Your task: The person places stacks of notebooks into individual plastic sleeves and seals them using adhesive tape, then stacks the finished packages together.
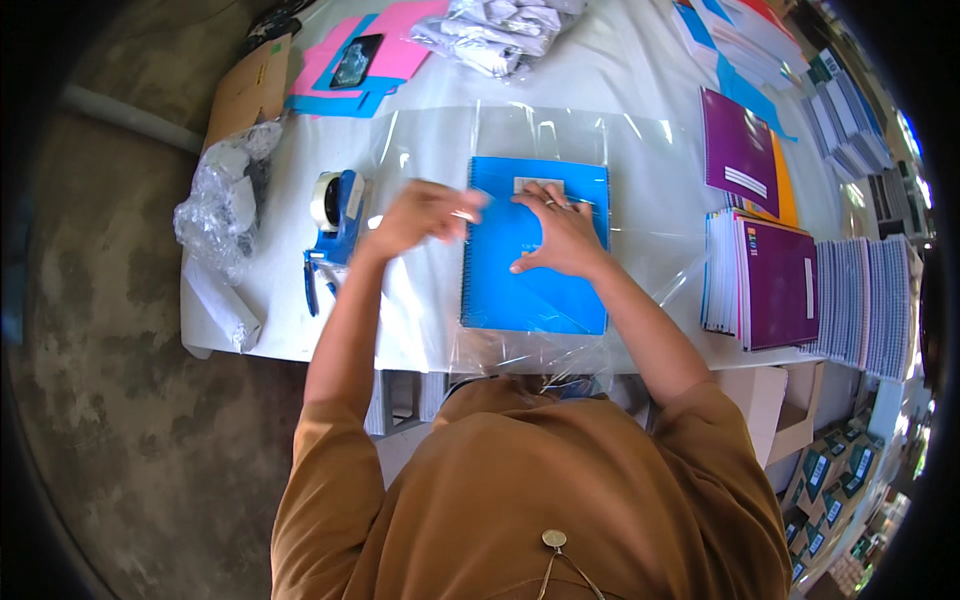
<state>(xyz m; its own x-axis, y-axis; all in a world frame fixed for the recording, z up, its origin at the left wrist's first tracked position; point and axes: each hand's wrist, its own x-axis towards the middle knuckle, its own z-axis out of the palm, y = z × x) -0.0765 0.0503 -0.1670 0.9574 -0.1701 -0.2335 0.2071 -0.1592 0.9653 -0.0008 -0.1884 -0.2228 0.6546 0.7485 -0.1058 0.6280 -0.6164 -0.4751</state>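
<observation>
A blue spiral-bound notebook (pixel 535 295) lies on a sheet of clear plastic film (pixel 650 150) in the middle of the table. My right hand (pixel 562 238) rests on the notebook's upper right part with its fingers spread, near a pale label (pixel 539 186). Just left of the binding, my left hand (pixel 425 215) hovers with its fingers bent. Motion smears those fingertips, so whether they pinch anything does not show. Beside my left forearm stands a blue tape dispenser (pixel 345 215) with a roll of tape, and pens (pixel 311 285) lie at its base.
Purple notebooks (pixel 778 285) and tall stacks of spiral-bound books (pixel 865 300) line the table's right side. Crumpled plastic (pixel 225 205) and a cardboard piece (pixel 250 92) occupy the left edge. A phone (pixel 357 62) lies on pink and blue sheets at the back, next to bundled plastic (pixel 500 30).
</observation>
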